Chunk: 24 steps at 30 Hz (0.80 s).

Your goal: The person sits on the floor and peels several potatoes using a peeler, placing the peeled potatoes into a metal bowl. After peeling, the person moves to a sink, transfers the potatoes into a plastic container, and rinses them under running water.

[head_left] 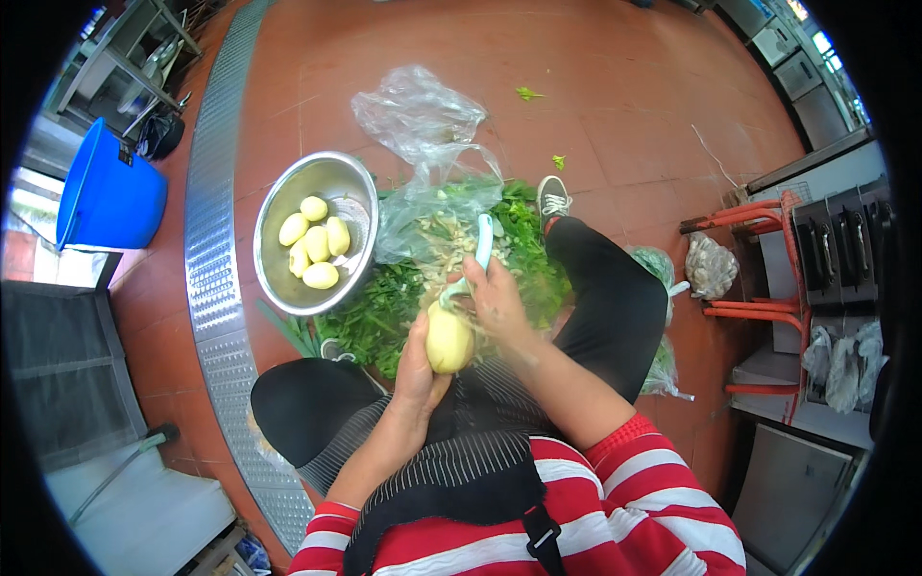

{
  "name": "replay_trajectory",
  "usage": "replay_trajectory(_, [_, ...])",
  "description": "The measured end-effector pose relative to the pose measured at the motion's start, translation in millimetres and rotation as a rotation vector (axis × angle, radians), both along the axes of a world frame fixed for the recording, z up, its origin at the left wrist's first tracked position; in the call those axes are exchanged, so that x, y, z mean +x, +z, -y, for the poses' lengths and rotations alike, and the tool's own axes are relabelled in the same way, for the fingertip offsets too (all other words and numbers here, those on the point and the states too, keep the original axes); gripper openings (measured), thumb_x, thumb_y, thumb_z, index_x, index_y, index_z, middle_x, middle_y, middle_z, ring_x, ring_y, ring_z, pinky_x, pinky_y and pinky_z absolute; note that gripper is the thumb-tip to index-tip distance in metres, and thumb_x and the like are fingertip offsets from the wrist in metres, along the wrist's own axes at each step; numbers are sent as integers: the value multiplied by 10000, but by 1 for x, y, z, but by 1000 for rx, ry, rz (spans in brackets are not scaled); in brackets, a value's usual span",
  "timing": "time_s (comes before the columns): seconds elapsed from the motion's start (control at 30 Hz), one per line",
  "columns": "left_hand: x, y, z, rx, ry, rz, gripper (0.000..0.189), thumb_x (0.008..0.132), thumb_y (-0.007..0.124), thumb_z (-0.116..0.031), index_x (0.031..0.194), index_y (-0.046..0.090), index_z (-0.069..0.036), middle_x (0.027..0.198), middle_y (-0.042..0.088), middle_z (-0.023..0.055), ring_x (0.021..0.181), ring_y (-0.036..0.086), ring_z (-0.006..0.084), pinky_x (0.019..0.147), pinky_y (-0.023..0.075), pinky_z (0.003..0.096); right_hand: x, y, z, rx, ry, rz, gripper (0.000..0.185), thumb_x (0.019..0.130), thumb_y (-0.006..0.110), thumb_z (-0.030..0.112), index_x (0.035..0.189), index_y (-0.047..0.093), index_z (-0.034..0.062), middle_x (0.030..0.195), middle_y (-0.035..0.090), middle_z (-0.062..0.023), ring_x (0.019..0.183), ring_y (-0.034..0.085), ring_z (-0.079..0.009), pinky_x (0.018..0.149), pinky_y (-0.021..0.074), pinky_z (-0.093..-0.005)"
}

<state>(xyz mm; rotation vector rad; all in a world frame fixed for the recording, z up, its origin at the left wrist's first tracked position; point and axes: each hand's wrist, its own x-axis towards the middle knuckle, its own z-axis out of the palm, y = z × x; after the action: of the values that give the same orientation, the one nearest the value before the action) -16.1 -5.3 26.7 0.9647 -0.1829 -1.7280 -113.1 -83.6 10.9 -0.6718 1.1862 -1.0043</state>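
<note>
In my left hand I hold a peeled, pale yellow potato upright above my lap. My right hand grips a light-blue vegetable peeler, its head against the potato's upper end. Below both hands, potato peelings lie heaped over leafy greens on the floor. To the left of the heap stands a steel bowl with several peeled potatoes in it. The peeler's blade is partly hidden by my fingers.
Crumpled clear plastic bags lie beyond the greens. A metal drain grate runs along the left, past a blue bucket. Bagged vegetables sit beside my right leg. An orange metal rack stands farther right.
</note>
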Motion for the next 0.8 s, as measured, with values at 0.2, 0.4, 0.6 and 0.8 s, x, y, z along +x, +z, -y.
replay_trajectory(0.2, [4, -6, -12, -158, -155, 62, 539, 856, 443, -385, 1216, 365, 9, 1026, 545, 150, 878, 583, 241, 710, 512, 362, -39, -25, 12, 56, 16, -24, 319, 886, 483, 306, 943, 482, -8, 814, 577, -91, 659, 566, -143, 567, 467, -250])
replay_trajectory(0.4, [15, 1, -7, -176, -259, 150, 660, 681, 683, -142, 1235, 352, -4, 1053, 519, 97, 905, 551, 182, 746, 488, 306, -29, 35, 3, -223, -3, -219, 316, 898, 449, 312, 868, 504, 2, 741, 578, -66, 672, 529, -102, 604, 426, -242])
replay_trajectory(0.6, [19, 11, -3, -116, -343, 43, 651, 656, 706, -145, 1203, 384, 0, 1013, 528, 76, 869, 559, 170, 686, 516, 311, -2, 37, -22, -369, 129, -239, 235, 882, 504, 256, 869, 473, 23, 771, 571, -69, 649, 517, -128, 600, 435, -264])
replay_trajectory(0.8, [16, 8, -9, -266, -316, 107, 701, 644, 716, -174, 1224, 365, 6, 1034, 530, 130, 905, 564, 239, 736, 512, 356, -45, -10, 21, 118, -29, -166, 271, 893, 464, 291, 905, 487, 21, 811, 576, -76, 708, 571, -154, 582, 462, -274])
